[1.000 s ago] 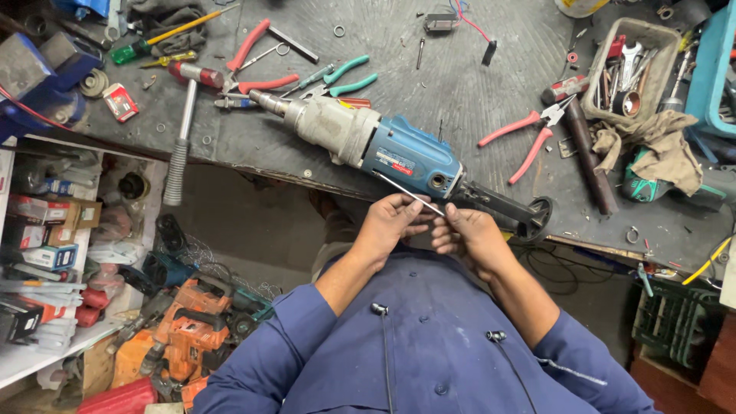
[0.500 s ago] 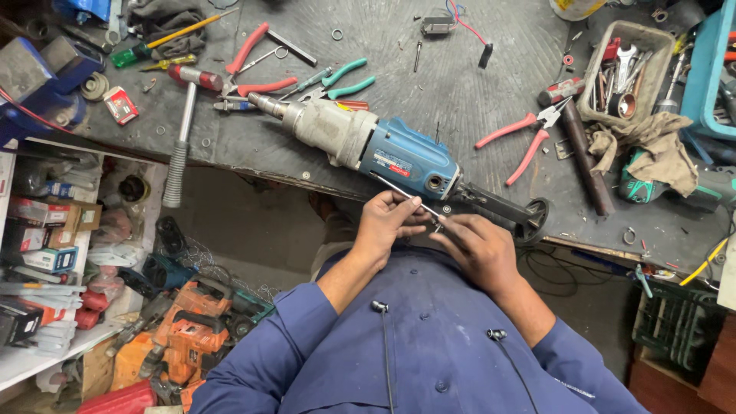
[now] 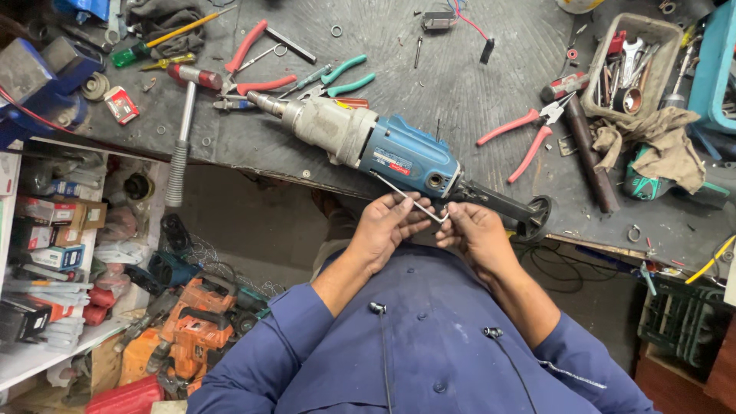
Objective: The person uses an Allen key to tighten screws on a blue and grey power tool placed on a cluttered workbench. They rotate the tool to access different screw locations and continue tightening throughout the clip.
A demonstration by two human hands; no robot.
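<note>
cluttered dark workbench [image 3: 475,92]; left hand [image 3: 387,230] and right hand [image 3: 479,238] both pinch thin bent steel hex key [image 3: 410,198] beside blue-grey power drill [image 3: 368,142]; key light, stiff, likely slippery—grip short leg.

Just beyond the fingers [image 3: 418,218] the blue drill [image 3: 383,149] blocks the table [image 3: 460,69]; below them, open air.

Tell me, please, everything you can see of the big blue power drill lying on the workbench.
The power drill lies on its side, slantwise on the dark, scuffed workbench. Its front is a grey, worn metal gear housing tapering to a bare spindle that points up-left toward the pliers; the middle is a blue plastic motor body with a red label; a black handle runs down-right to a round end. A thin bent metal key reaches its blue body, held by the left hand and right hand.
</note>
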